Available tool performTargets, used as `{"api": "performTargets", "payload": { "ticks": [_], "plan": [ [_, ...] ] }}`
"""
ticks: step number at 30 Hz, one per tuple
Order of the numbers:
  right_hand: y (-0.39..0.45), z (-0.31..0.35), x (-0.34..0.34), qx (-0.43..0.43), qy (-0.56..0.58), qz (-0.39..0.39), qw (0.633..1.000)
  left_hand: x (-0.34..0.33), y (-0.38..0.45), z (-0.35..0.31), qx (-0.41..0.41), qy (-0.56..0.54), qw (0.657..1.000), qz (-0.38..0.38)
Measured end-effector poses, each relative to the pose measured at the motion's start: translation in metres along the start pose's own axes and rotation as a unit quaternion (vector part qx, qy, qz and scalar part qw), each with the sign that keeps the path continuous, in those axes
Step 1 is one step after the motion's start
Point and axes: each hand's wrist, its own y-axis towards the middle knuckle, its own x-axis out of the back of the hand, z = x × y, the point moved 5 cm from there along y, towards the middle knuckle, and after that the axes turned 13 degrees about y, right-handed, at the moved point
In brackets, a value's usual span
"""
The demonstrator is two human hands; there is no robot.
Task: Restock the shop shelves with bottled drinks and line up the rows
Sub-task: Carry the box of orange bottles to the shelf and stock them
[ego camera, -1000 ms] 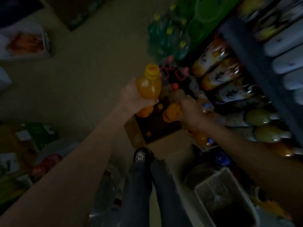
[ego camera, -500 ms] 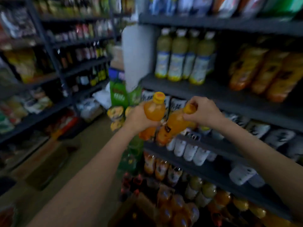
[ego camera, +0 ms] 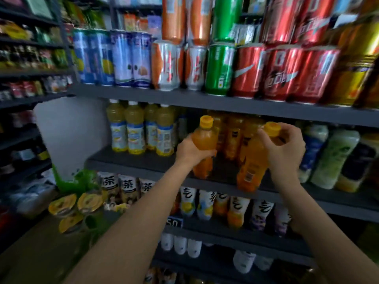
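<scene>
The left hand (ego camera: 189, 151) is wrapped around the middle of one orange juice bottle (ego camera: 204, 146) and the right hand (ego camera: 286, 152) pinches the neck of a second orange bottle (ego camera: 253, 162), both held upright at the front edge of the dark shelf (ego camera: 131, 160), ahead of a row of like orange bottles (ego camera: 233, 136) standing further back.

I see my left hand (ego camera: 191, 151) gripping one orange juice bottle (ego camera: 204, 144) and my right hand (ego camera: 285, 148) gripping another (ego camera: 253, 162), both before the dark shelf (ego camera: 131, 160).
</scene>
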Motion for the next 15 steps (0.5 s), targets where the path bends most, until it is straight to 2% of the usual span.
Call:
{"api": "performTargets", "payload": {
  "ticks": [4, 7, 9, 12, 15],
  "plan": [
    [0.013, -0.033, -0.001, -0.004, 0.016, -0.05, 0.999, -0.029, 0.025, -0.013, 0.003, 0.012, 1.0, -0.006],
    [0.024, -0.044, -0.014, -0.031, 0.007, -0.042, 0.999, -0.043, 0.033, -0.02, -0.004, 0.012, 1.0, -0.007],
    [0.034, -0.053, -0.029, -0.069, -0.002, -0.002, 0.998, -0.049, 0.038, -0.023, -0.003, 0.018, 1.0, -0.011],
    [0.025, -0.078, -0.048, -0.147, -0.007, 0.098, 0.984, -0.055, 0.04, -0.019, -0.01, 0.037, 0.999, -0.006],
    [0.0, -0.103, -0.051, -0.137, -0.019, 0.173, 0.975, -0.059, 0.038, -0.008, -0.017, 0.044, 0.999, -0.015]
  ]
}}
